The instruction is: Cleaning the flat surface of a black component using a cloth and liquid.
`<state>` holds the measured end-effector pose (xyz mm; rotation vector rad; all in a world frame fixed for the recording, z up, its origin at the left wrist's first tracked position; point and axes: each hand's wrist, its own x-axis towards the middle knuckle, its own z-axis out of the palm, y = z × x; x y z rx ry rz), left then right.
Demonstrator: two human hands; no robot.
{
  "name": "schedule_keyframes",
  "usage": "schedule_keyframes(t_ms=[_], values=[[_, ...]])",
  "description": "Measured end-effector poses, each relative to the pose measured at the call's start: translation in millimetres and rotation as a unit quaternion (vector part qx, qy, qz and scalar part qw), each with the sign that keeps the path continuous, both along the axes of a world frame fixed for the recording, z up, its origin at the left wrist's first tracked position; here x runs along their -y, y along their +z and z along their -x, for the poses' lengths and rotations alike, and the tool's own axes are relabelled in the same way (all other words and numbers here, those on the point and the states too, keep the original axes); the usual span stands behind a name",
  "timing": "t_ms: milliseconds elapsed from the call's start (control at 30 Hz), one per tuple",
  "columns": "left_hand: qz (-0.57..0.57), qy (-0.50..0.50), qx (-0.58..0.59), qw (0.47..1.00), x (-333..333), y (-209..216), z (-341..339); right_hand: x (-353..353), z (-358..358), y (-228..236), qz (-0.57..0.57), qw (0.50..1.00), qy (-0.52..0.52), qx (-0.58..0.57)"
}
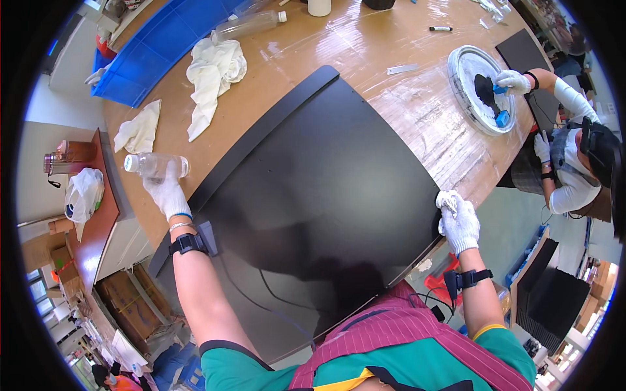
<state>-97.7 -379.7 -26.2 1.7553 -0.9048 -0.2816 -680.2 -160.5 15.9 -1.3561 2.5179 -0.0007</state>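
A large glossy black panel (pixel 313 176) lies on the table in front of me, with a raised strip (pixel 274 120) along its far left side. My left hand (pixel 167 193), in a white knitted glove, is closed around a clear plastic bottle (pixel 176 165) with a white cap, just left of the panel. The bottle lies on its side in the hand. At the panel's right edge, my gloved right hand (pixel 462 227) is closed on a bunched white rag (pixel 448 198). Its fingertips are partly hidden by the cloth.
White cloths (pixel 218 75) and an empty clear bottle (pixel 251 25) lie near a blue bin (pixel 173 45). At right, a co-worker's gloved hand (pixel 513 82) holds a blue block over a round white tray (pixel 462 107). A metal ruler (pixel 402 68) and a marker (pixel 441 28) lie farther back.
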Motion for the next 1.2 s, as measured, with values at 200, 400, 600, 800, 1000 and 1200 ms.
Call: schedule_keyframes(t_ms=[200, 400, 600, 800, 1000, 1200], values=[[-0.264, -0.085, 0.291, 0.916, -60, -7, 15, -11, 6, -1, 0.012, 1.000, -0.015, -0.013], [-0.227, -0.090, 0.405, 0.881, -97, -9, 45, -62, -22, 10, 0.082, 0.994, 0.028, -0.072], [-0.249, -0.137, 0.410, 0.866, -107, 0, 55, -183, -164, -64, 0.158, 0.961, 0.179, 0.136], [-0.298, -0.148, 0.418, 0.845, -106, -6, 53, -131, -6, 2, 0.107, 0.986, -0.078, -0.105], [-0.285, -0.134, 0.420, 0.851, -109, -10, 45, -183, -141, -3, 0.090, 0.991, 0.083, -0.044], [-0.291, -0.126, 0.417, 0.852, -108, 0, 52, -138, -14, 3, 0.121, 0.988, 0.005, -0.094]])
